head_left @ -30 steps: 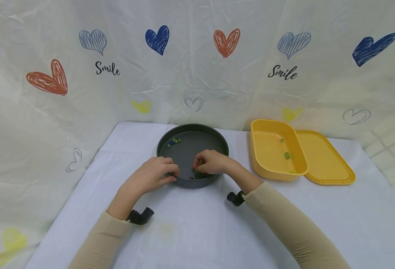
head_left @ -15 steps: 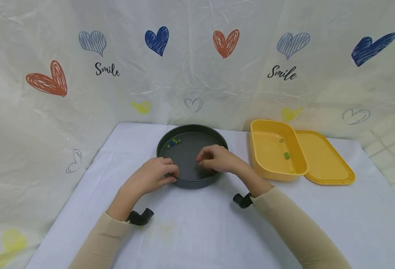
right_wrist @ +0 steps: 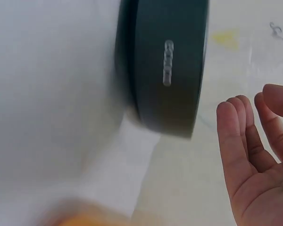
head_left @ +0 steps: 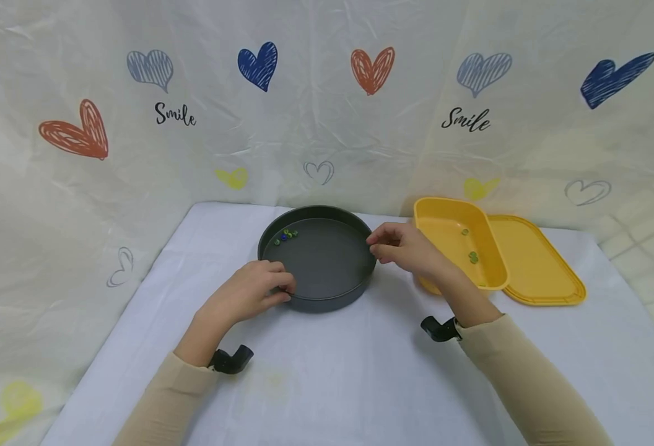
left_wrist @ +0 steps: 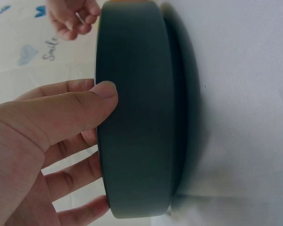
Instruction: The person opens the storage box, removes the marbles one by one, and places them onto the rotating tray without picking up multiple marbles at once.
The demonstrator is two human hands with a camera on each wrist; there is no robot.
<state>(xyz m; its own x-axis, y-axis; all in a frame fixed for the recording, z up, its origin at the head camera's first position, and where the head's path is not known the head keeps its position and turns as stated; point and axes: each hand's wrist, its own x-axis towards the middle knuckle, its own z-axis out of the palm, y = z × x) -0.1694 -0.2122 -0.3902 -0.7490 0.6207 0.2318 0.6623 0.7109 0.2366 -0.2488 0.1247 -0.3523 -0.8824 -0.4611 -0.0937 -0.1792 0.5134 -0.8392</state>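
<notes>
A round dark cake pan (head_left: pixel 327 263) stands on the white cloth, with several small green and blue marbles (head_left: pixel 285 236) at its far left inside. My left hand (head_left: pixel 254 288) grips the pan's near-left rim. In the left wrist view, the thumb (left_wrist: pixel 106 92) lies on the outer wall and the other fingers reach behind the rim. Beside the pan's right rim, my right hand (head_left: pixel 407 249) is raised with thumb and index fingertips together; the marble between them is hidden. A yellow box (head_left: pixel 435 232) right of that hand holds several green marbles (head_left: pixel 474 257).
A yellow lid (head_left: pixel 544 263) lies flat, partly beneath the box's right side. Behind the table hangs a pale curtain (head_left: pixel 316 124) printed with hearts. Each wrist carries a black camera mount (head_left: pixel 231 359).
My right hand has lifted out of the pan and moved right towards the yellow box. The marble at the pan's near edge is gone from there. My left hand stays on the rim.
</notes>
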